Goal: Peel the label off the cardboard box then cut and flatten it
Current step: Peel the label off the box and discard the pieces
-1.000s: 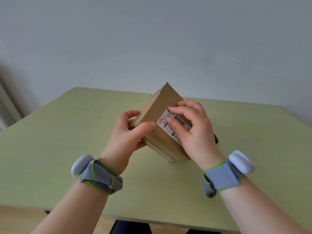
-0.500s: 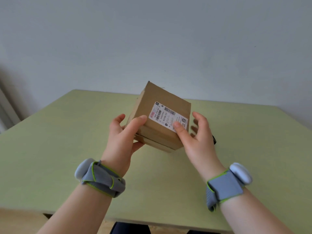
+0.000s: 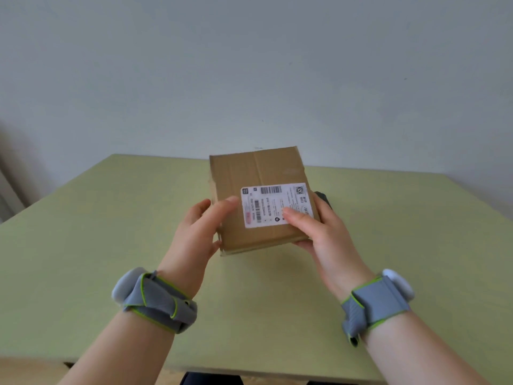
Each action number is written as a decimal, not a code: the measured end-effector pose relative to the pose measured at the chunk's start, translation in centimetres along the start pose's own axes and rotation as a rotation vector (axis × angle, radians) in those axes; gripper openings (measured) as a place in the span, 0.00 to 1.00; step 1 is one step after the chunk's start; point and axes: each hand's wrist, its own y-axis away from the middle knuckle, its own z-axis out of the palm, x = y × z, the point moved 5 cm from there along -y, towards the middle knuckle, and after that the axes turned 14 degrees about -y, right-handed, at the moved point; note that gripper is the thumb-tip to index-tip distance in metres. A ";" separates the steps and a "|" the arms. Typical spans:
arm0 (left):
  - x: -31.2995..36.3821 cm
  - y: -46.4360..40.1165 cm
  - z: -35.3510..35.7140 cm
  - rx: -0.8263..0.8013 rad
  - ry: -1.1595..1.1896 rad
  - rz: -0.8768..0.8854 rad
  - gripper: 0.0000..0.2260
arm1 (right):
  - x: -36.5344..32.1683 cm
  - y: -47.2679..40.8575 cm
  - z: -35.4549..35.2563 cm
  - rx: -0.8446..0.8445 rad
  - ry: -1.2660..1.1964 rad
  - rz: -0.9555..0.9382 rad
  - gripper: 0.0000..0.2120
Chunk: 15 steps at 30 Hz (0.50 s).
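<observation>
The fingers (image 3: 204,211) of the left hand (image 3: 197,234) curl around the left side of the cardboard box (image 3: 258,173), with the thumb lying across its top face near the left edge of the label (image 3: 274,205). The right hand (image 3: 324,234) grips the box's right side from below, its thumb pressed flat on the lower right part of the label. Both hands hold the box just above the counter (image 3: 83,218), at the centre of the frame, its top face tilted toward the camera. The white shipping label, printed with barcodes, sits flat on the lower right part of that face. A strip of brown tape (image 3: 262,166) runs down the middle of the box. A dark object (image 3: 323,198) shows on the counter just behind the box's right edge; what it is cannot be told. Grey wristbands with green edging, each bearing a white pod, wrap the left wrist (image 3: 158,298) and the right wrist (image 3: 377,301).
</observation>
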 end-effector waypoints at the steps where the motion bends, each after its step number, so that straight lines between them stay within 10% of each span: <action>1: 0.3 -0.1 -0.2 0.010 0.017 0.003 0.40 | 0.0 0.1 0.1 -0.030 0.007 0.007 0.13; 9: 2.4 0.4 -0.4 0.114 0.072 0.042 0.35 | -0.7 -0.1 -1.3 0.203 0.270 -0.186 0.25; 15: 2.1 1.2 1.0 0.125 0.034 0.129 0.22 | -2.4 1.3 0.4 0.319 0.692 -0.603 0.10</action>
